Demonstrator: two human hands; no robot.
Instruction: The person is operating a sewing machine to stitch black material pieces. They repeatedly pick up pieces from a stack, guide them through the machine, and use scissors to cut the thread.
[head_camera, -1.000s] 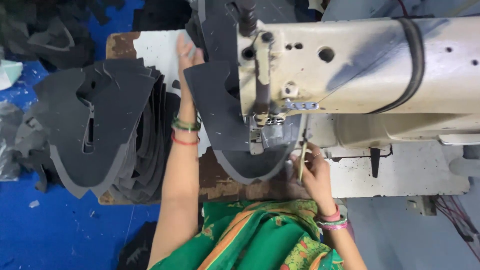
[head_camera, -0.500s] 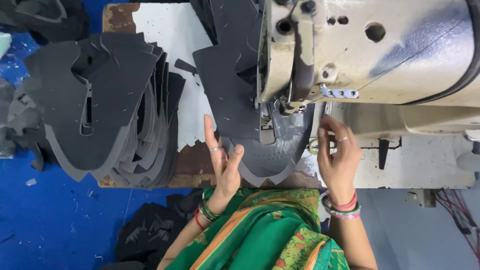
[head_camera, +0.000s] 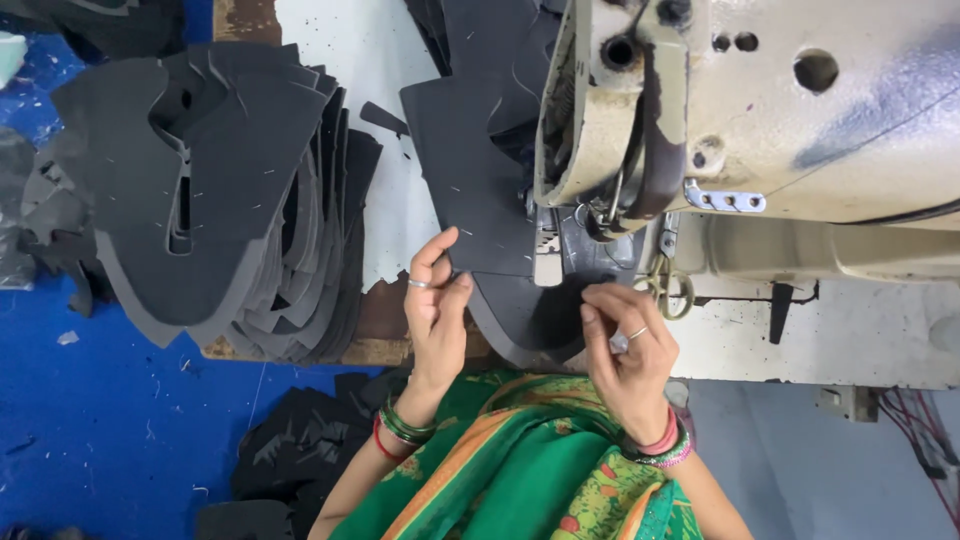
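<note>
A dark grey cut shoe-upper piece (head_camera: 478, 190) lies under the head of a cream sewing machine (head_camera: 760, 110). My left hand (head_camera: 436, 310) pinches the piece's near left edge between thumb and fingers. My right hand (head_camera: 625, 345) presses fingertips on the piece's rounded near end, just below the presser foot (head_camera: 548, 245), and a small pair of thread snips (head_camera: 668, 290) lies just to its right. Both wrists carry bangles.
A tall stack of the same dark cut pieces (head_camera: 210, 190) sits on the table's left side. More dark scraps (head_camera: 290, 450) lie on the blue floor (head_camera: 90, 420). The machine's white bed (head_camera: 850, 330) stretches to the right.
My left hand pulled back from the far side of the piece to its near edge. My right hand shifted from the machine's right toward the piece's near end. The view moved closer.
</note>
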